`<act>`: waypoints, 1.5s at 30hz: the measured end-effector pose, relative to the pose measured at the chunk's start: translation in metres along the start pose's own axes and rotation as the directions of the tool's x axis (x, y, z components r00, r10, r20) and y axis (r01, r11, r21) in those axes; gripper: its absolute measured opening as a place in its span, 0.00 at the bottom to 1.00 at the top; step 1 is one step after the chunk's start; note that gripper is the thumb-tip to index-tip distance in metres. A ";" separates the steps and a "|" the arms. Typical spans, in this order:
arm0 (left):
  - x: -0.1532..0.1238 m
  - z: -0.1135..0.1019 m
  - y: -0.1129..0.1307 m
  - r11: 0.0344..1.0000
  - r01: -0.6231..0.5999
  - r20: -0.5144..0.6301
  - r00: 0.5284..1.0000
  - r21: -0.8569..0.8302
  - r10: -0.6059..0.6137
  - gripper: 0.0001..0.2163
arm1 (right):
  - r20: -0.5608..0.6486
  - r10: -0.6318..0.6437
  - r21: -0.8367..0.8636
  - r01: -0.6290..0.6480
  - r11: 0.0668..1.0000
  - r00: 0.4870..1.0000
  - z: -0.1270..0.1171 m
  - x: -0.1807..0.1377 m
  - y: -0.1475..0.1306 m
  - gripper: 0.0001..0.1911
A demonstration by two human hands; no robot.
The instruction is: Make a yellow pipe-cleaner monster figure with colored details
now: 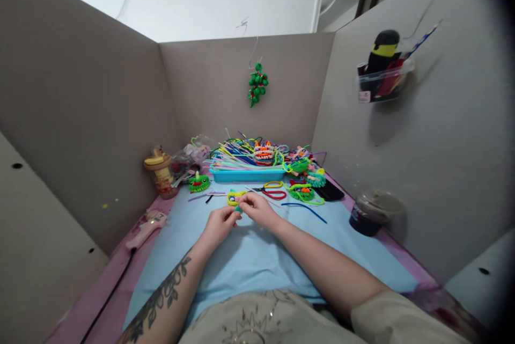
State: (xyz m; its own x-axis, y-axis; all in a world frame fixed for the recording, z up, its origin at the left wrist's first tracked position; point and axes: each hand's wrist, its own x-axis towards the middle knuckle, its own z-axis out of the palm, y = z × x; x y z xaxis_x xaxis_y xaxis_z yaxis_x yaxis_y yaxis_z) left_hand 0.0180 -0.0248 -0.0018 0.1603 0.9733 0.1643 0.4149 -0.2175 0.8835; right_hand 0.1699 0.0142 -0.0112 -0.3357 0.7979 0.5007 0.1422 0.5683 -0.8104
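My left hand [221,225] and my right hand [258,210] meet over the middle of the light blue cloth. Their fingertips are pinched together around a small teal fuzzy piece [238,208], mostly hidden by the fingers. Just behind them lies a yellow fuzzy figure [232,198] with an eye on it, partly covered by my right hand. Red-handled scissors [274,194] and yellow-handled scissors [274,184] rest behind my right hand. To the right, a dark blue pipe cleaner [306,210] lies on the cloth.
A blue tray [249,176] heaped with pipe cleaners stands at the back. Green fuzzy figures [198,182] lie around it, beside a black phone [330,191]. A pink glue gun [148,228] and drink cup [160,172] are left; a dark tub [364,216] is right. Grey panels enclose three sides.
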 end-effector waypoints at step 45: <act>0.002 0.015 -0.001 0.915 0.133 0.066 0.991 -0.382 -0.117 0.15 | -0.097 -0.155 -0.254 0.126 0.959 0.983 0.004 0.001 -0.003 0.08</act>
State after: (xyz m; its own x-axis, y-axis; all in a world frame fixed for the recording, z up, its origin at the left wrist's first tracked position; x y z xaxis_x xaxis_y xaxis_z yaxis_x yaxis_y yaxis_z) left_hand 0.0315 -0.0240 -0.0094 0.1692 0.9851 0.0305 0.0590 -0.0410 0.9974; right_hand 0.1654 0.0123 -0.0099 -0.2616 0.7158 0.6475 0.3306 0.6967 -0.6366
